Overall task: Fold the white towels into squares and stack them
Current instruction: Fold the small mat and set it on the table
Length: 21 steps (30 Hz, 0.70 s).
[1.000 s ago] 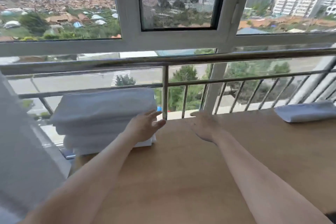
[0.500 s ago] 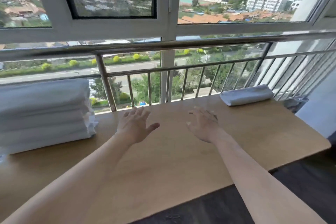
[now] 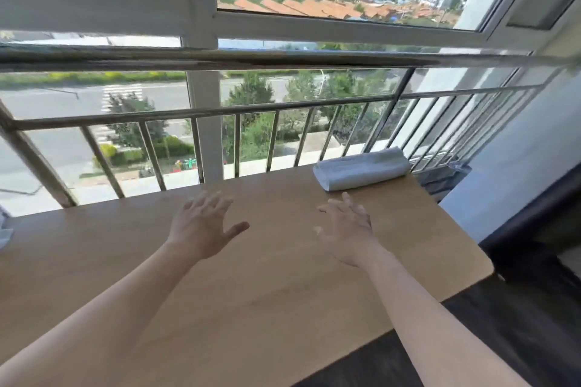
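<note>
Swung rightward, my left hand point(image 3: 204, 226) and right hand point(image 3: 345, 229) hover spread and empty over the surface point(image 3: 251, 308), near the far-right folded towel point(image 3: 361, 168).

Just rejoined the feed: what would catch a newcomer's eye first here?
Two bare arms reach out over the wooden table, left grip and right grip open and empty. A folded white towel lies at the table's far right edge, by the metal railing.
</note>
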Motion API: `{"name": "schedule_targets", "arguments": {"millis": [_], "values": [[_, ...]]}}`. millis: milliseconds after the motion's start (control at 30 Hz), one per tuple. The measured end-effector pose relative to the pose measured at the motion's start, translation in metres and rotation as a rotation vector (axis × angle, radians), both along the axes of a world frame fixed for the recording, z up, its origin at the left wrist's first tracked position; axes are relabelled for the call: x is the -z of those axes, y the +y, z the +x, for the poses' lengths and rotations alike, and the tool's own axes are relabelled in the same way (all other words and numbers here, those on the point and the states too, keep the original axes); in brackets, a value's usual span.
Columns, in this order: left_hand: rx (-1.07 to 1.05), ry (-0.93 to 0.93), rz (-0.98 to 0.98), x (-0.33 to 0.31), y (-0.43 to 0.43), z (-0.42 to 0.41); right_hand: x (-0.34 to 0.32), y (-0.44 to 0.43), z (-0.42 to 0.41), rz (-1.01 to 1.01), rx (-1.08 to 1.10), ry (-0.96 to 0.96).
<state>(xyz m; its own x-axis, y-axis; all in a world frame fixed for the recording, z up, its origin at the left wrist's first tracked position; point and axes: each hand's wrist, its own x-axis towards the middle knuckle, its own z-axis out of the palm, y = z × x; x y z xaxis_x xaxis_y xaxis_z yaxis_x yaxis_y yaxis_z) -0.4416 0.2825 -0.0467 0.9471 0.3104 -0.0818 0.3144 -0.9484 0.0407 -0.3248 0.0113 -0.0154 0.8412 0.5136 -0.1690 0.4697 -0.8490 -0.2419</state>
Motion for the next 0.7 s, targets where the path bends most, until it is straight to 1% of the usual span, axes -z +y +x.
{"name": "schedule_targets", "arguments": {"millis": [133, 233, 400, 600, 700], "values": [[0.053, 0.049, -0.019, 0.009, -0.044, 0.065, 0.001, -0.027, 0.053, 0.010, 0.041, 0.043], [0.061, 0.030, -0.009, 0.012, -0.065, 0.092, 0.008, -0.041, 0.078, 0.001, 0.035, 0.050], [0.070, 0.049, -0.012, 0.014, -0.105, 0.155, 0.024, -0.074, 0.151, 0.003, 0.039, 0.083], [-0.027, 0.073, -0.079, 0.040, -0.168, 0.227, 0.057, -0.108, 0.243, 0.125, 0.026, 0.198], [-0.090, 0.104, -0.099, 0.052, -0.201, 0.279, 0.078, -0.129, 0.294, 0.135, 0.012, 0.256]]}}
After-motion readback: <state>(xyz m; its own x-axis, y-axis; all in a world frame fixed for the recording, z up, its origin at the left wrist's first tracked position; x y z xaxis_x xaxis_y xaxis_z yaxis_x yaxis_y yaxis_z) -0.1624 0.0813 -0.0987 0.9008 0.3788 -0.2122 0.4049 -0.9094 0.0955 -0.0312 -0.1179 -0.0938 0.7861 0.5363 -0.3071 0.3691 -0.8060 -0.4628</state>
